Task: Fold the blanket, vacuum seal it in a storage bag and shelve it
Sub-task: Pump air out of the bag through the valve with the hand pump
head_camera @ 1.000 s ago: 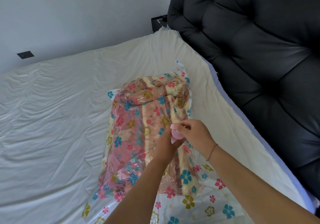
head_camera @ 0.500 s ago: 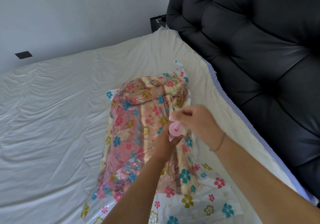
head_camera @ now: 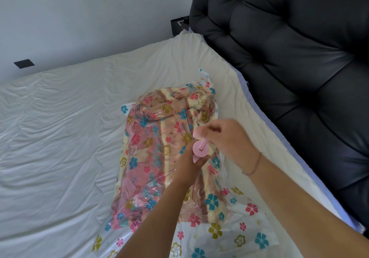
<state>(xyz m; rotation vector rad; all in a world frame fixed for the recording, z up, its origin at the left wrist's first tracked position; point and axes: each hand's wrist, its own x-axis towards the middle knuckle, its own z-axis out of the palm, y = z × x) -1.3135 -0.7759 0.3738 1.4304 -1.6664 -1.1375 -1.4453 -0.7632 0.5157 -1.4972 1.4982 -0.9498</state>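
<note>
Folded blanket (head_camera: pixel 157 157), pink/cream stripes, sits inside a clear flower-print storage bag (head_camera: pixel 241 235). The bag lies on the white bed sheet (head_camera: pixel 60 137) close to the headboard edge of the bed, long side running along that edge. Its flat unfilled end, w/ printed flowers, spreads toward the near edge. On top of the bag, approx midway along, a small pink hand pump (head_camera: pixel 200 151) stands upright. L hand (head_camera: pixel 188 164) is wrapped round the pump barrel, fingers curled tight on it. R hand (head_camera: pixel 227 139) is just above, fingers bunched and clamped on the pump's handle, w/ the rod showing between handle and barrel; that hand is blurred. Thin bracelet (head_camera: pixel 256 162) on the R wrist. Black tufted headboard (head_camera: pixel 289 57) fills the right side. A dark wall plate (head_camera: pixel 24 63) sits on the grey wall past the bed's far-left edge.
</note>
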